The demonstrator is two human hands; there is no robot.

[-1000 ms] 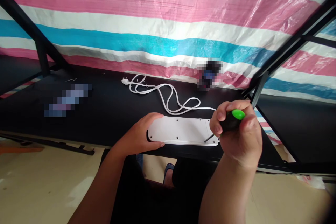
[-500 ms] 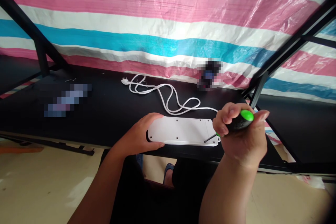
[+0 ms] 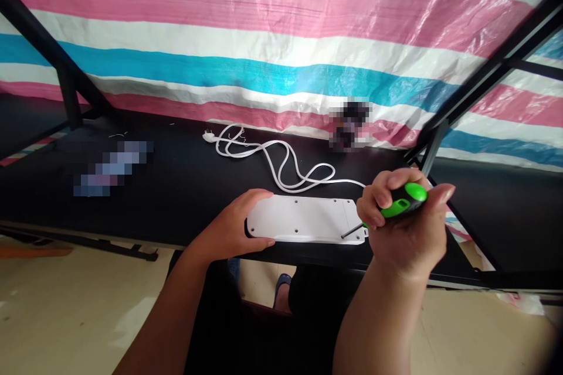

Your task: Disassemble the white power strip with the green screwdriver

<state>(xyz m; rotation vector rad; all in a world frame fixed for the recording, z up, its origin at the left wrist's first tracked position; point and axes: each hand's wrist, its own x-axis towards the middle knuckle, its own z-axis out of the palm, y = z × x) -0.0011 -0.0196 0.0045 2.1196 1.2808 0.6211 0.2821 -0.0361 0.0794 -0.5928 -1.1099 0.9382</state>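
Head view: left hand (image 3: pixel 240 224) is clasping the power strip's (image 3: pixel 308 217) left end on the tabletop (image 3: pixel 189 179), right hand (image 3: pixel 409 234) is gripping a screwdriver (image 3: pixel 397 206) at the other end, strip seemingly closed, screwing progress unclear.

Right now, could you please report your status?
Left hand holds strip; right hand grips screwdriver, tip at near edge; cable behind, seemingly not in the way.

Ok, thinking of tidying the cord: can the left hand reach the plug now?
Probably yes: nothing visible stands between the left hand and the white plug, though that hand would have to release the white power strip.
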